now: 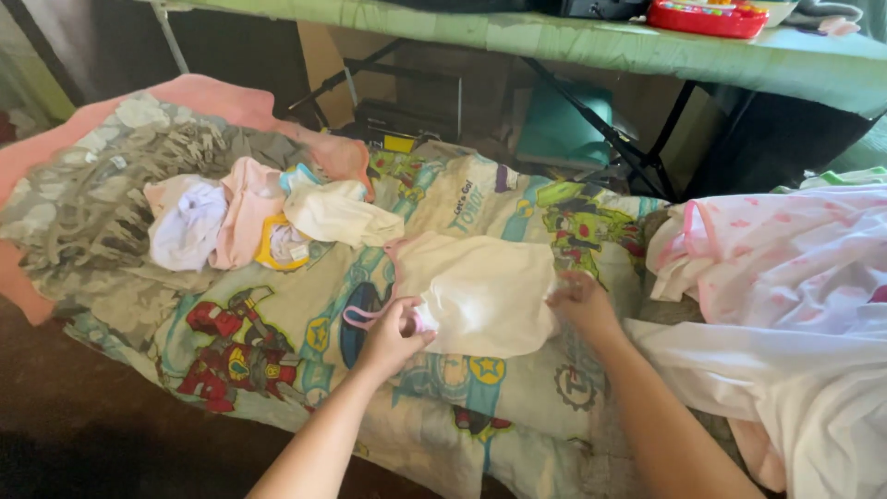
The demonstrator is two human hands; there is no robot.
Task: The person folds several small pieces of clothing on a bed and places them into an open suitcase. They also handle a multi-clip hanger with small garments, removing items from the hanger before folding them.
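Cream garment [480, 291], small and edged in pink, lies flat on a cartoon-print sheet [277, 333] covering the bed, near its middle. Largest around it are the sheet, a camouflage cloth [92, 203] at left, and a pink-and-white pile [785, 268] at right; smaller clothes [249, 217] sit bunched above left. The left hand [393, 337] has its fingers closed on the garment's lower left corner, by the pink trim. The right hand [582, 300] rests at the right edge, but blur hides whether its fingers pinch the cloth. A likely slip: the thin fabric could bunch or slide if only one corner is held, or catch the pile beside it. The garment's far side, its shape and the bed's lower edge are hard to make out.
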